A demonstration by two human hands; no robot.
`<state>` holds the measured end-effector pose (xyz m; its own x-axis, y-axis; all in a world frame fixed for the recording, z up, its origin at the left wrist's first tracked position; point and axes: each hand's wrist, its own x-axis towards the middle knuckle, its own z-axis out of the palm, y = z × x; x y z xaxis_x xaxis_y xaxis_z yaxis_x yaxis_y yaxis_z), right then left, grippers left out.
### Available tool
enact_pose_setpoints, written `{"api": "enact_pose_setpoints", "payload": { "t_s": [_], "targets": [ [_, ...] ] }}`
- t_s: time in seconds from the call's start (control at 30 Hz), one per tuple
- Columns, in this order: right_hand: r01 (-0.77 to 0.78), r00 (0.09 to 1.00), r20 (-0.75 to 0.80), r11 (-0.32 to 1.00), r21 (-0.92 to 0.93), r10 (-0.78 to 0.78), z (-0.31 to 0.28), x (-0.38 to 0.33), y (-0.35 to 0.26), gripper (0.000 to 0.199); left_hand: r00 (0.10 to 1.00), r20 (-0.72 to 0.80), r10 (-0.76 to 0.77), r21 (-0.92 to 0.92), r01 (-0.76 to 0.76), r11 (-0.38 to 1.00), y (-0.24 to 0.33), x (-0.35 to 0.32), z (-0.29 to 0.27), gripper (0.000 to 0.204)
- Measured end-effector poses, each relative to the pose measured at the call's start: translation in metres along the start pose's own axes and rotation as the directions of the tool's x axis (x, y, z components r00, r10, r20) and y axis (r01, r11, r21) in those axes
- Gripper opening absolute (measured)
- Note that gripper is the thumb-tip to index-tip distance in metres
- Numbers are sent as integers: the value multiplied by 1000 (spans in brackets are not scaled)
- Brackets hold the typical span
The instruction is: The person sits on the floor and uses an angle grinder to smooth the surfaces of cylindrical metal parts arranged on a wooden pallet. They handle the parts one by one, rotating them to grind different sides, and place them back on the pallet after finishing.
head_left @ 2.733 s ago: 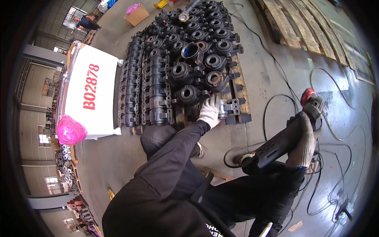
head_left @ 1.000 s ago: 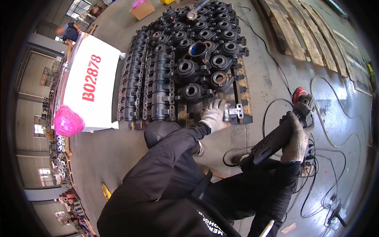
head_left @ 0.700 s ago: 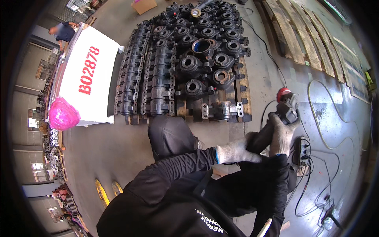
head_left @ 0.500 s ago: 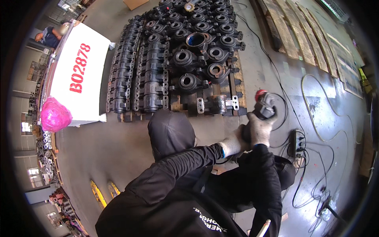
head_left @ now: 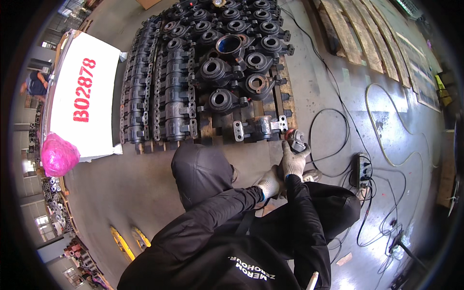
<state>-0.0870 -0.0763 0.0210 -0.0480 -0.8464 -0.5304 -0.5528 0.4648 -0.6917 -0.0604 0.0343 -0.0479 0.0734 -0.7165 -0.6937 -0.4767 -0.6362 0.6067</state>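
An angle grinder with a red disc side is in my two gloved hands, low in front of my knees. My right hand, in a whitish knit glove, wraps round it just behind its metal head. My left hand, gloved alike, is closed on the rear of the body, which is mostly hidden by the gloves. The grinder's head is close to the right end of a dark metal bracket piece with drilled flanges at the pallet's near edge. Whether the disc touches it I cannot tell.
Several black ring-ended castings and rows of flanged cylinders crowd a wooden pallet. A white crate stands left, with a pink-wrapped bundle. Cables and a power strip lie right. Yellow forks lie lower left.
Both hands have brought the grinder left and down, from beyond the pallet's right corner to beside the near bracket piece. The view has shifted slightly.
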Motion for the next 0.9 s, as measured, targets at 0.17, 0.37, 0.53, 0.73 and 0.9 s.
{"api": "enact_pose_setpoints", "payload": {
  "t_s": [0.17,0.37,0.53,0.73,0.9],
  "targets": [
    [-11,1000,25,999,-49,12,13,-1,-11,92,962,34,271,552,-244,797,-20,17,7,53],
    [12,999,-33,999,35,-11,9,13,17,90,919,340,200,858,-390,333,39,-21,-37,41],
    [8,1000,17,999,-44,-7,10,6,2,93,940,184,288,822,-308,479,2,-4,-7,35],
    [12,1000,-4,1000,1,-12,7,5,4,94,979,128,158,651,-203,732,0,4,-1,40],
    [5,1000,28,1000,8,-5,6,4,-1,95,976,156,151,737,-217,640,2,6,-6,39]
  ]
}}
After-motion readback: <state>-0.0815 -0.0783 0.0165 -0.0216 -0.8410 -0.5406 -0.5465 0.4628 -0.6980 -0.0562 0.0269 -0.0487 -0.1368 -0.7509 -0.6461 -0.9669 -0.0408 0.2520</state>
